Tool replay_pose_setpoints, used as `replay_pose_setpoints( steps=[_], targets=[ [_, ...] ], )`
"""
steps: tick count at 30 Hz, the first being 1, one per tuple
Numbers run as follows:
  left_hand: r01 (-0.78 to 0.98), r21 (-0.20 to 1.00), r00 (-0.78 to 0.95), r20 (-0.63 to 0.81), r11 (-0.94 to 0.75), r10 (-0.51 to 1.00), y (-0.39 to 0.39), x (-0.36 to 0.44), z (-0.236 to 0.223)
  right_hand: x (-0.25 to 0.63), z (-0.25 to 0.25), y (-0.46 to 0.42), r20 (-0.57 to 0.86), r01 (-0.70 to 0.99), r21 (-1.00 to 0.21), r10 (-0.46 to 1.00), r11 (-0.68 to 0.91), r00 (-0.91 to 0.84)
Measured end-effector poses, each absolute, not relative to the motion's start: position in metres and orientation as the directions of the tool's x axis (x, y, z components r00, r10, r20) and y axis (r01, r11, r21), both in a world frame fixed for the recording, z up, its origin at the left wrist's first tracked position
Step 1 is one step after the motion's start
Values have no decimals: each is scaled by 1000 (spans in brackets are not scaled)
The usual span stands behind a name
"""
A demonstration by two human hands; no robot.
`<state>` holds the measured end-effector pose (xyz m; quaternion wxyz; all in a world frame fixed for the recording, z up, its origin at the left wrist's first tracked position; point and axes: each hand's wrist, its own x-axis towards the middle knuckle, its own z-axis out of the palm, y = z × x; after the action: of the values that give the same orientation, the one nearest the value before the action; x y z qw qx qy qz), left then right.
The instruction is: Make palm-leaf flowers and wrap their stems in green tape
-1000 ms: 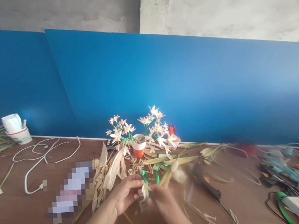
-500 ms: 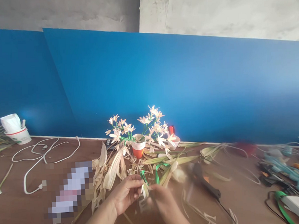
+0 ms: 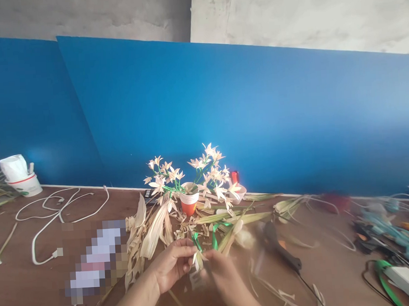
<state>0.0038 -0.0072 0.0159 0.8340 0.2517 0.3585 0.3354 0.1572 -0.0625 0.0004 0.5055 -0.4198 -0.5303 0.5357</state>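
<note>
A small pale flower (image 3: 198, 260) of dried husk is pinched between the thumb and forefinger of my left hand (image 3: 172, 264), its petals hanging down. My right hand (image 3: 221, 273) is closed just to the right, fingertips close to the flower and slightly blurred. A strip of green tape (image 3: 214, 240) loops above the hands, one end running down to my right fingertips, the other near the flower's stem. Behind the hands stands a red-and-white paper cup (image 3: 189, 202) holding branched stems with several finished husk flowers (image 3: 173, 174).
Dried husks (image 3: 156, 231) lie left and around the cup. A black glue gun (image 3: 281, 249) with a cord rests at right, near husk scraps (image 3: 294, 299). White cables (image 3: 46, 230) and a blurred-out object (image 3: 93, 259) are at left. A blue panel (image 3: 223, 111) closes the back.
The hands have hardly moved; the flower between them looks slightly more spread. The view has shifted a little.
</note>
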Motion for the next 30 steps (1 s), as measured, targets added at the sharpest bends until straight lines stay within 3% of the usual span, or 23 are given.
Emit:
replay_pose_setpoints(
  steps=[30],
  targets=[
    [-363,645,550,-434,672,714,-1,4,13,153,-3,-61,91,-105,-992,981,73,-173]
  ],
)
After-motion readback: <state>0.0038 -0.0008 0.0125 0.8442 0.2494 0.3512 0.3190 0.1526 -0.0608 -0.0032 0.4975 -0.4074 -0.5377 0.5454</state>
